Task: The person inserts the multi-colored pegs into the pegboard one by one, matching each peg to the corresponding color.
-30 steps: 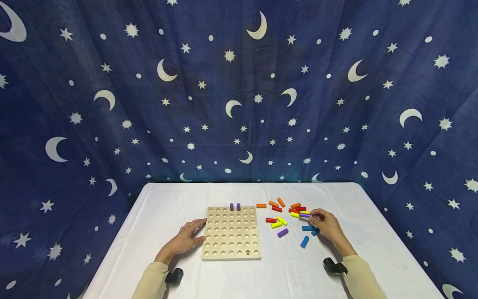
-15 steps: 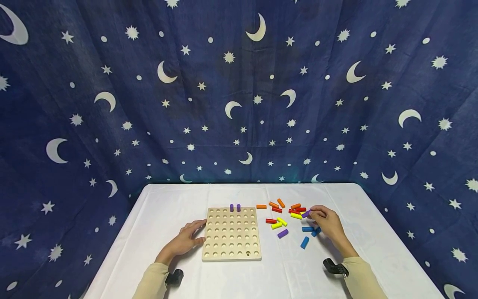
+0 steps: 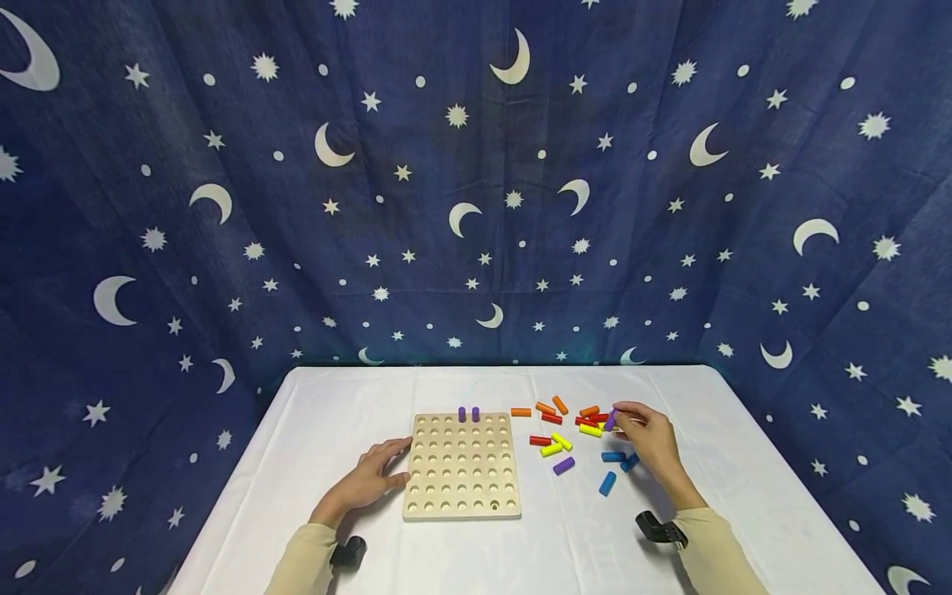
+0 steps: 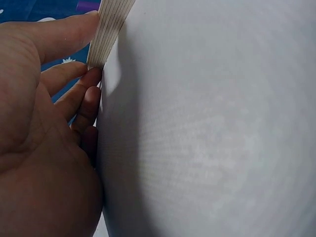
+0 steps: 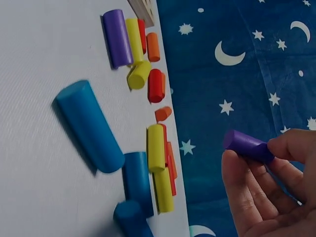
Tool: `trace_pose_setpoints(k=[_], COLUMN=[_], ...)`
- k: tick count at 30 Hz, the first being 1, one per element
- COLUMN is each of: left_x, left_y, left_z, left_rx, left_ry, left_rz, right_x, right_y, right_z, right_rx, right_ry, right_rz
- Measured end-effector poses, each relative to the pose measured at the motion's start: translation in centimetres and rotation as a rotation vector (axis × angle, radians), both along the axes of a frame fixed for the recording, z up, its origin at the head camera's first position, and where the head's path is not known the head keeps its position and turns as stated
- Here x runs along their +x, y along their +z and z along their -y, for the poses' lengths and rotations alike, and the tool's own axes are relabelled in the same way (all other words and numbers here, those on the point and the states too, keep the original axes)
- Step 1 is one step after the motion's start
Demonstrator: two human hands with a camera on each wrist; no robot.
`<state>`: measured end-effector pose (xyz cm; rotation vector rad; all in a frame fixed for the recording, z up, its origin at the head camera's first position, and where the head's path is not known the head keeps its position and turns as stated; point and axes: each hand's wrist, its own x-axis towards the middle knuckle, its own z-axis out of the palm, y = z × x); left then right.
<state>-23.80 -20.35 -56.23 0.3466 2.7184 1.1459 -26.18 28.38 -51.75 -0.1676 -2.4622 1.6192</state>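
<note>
- A person's right hand (image 3: 650,434) is pinched around a purple peg (image 3: 611,420), which tilts between the thumb and fingertips, raised above the desk (image 3: 461,562).
- The left hand (image 3: 368,478) lies with thumb and fingers spread apart, touching the left edge of a square wooden pegboard (image 3: 469,465) with rows of round holes.
- Two upright purple pegs (image 3: 475,415) stand side by side in the board's far row, near its middle.
- Loose pegs lie scattered right of the board: orange pegs (image 3: 521,412) farthest back, red pegs (image 3: 540,440) and yellow pegs (image 3: 591,430) between, one loose purple peg (image 3: 564,466) and three blue pegs (image 3: 607,483) nearer the person.
- A white cloth covers the desk; behind hangs a dark blue curtain (image 3: 513,273) patterned with pale moons and stars.
</note>
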Motion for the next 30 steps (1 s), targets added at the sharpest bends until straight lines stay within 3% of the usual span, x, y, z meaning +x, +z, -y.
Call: trace_pose_setpoints(k=[10,20,30], left_x=[-0.2,-0.5,-0.1], left_y=[-0.2,-0.5,-0.4], left_z=[-0.1,0.0,0.1], left_rx=[-0.005,0.006,-0.010], left_ry=[0.007,-0.011,0.009], left_rz=[-0.003,-0.031,-0.002], right_x=[-0.6,-1.1,-1.5], right_y=[0.1,0.4,0.3], right_z=[1.2,3.4,6.3], right_rx=[0.104,0.024,-0.071], right_ry=[0.032,0.075,0.150], right_rz=[-0.010,-0.076,-0.096])
